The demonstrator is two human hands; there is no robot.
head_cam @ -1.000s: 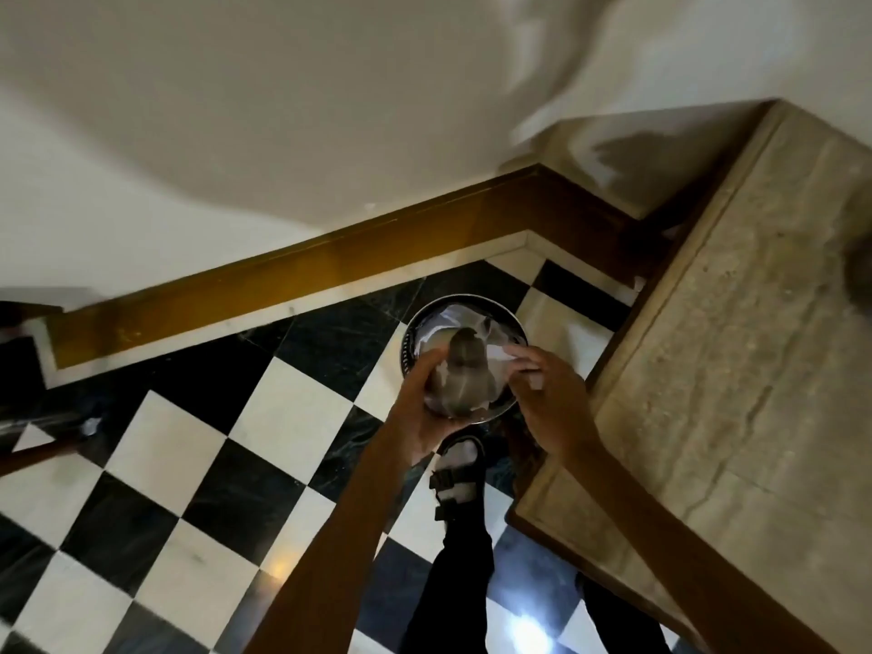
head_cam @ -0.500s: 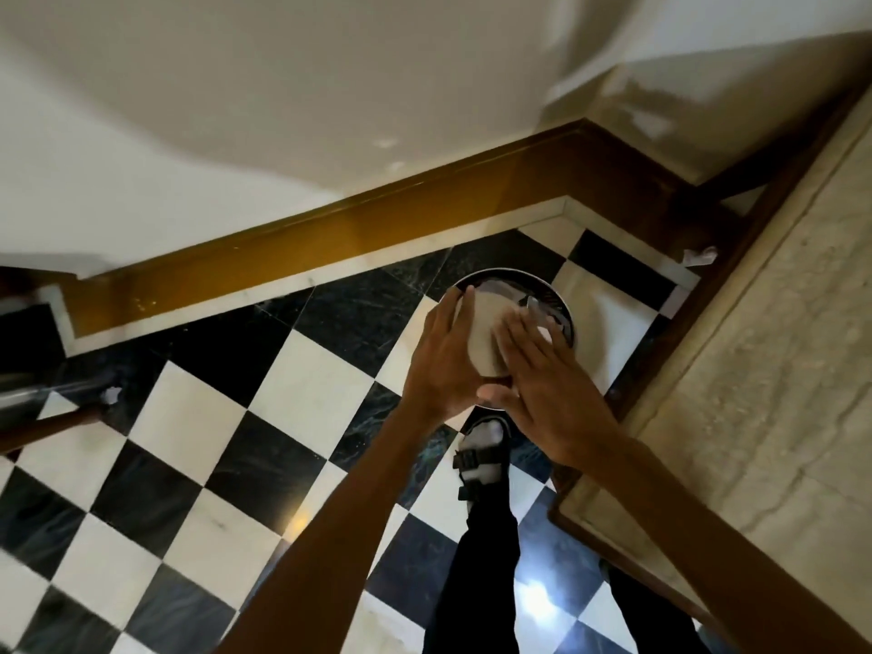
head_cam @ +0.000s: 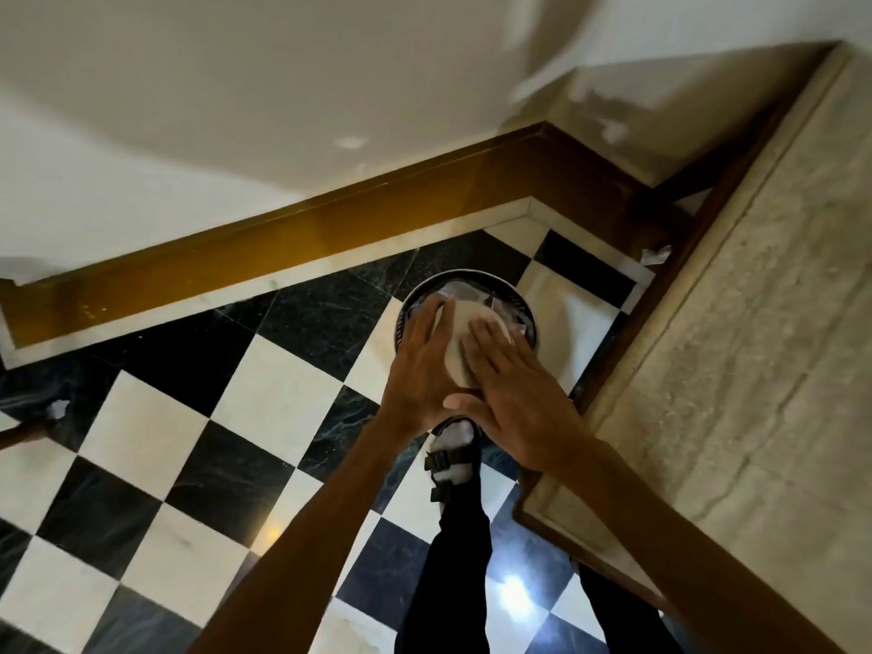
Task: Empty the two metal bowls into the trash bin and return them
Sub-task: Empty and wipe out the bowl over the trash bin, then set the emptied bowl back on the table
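Observation:
A round trash bin [head_cam: 526, 306] with a metal rim stands on the checkered floor near the wall corner, with white paper inside. Above its mouth I hold a metal bowl [head_cam: 460, 339] turned upside down, its pale underside facing me. My left hand [head_cam: 420, 370] grips the bowl's left edge. My right hand [head_cam: 512, 394] lies flat with spread fingers on the bowl's upturned bottom. A second bowl is not in view.
A beige stone counter [head_cam: 755, 346] with a wooden edge runs along the right, close to the bin. A brown skirting board [head_cam: 283, 247] lines the wall. My sandalled foot [head_cam: 450, 455] stands just before the bin. A scrap of paper [head_cam: 656, 254] lies in the corner.
The bowl has gone from open-side-up to upside down over the bin. My right hand moved from the bowl's rim onto its upturned bottom.

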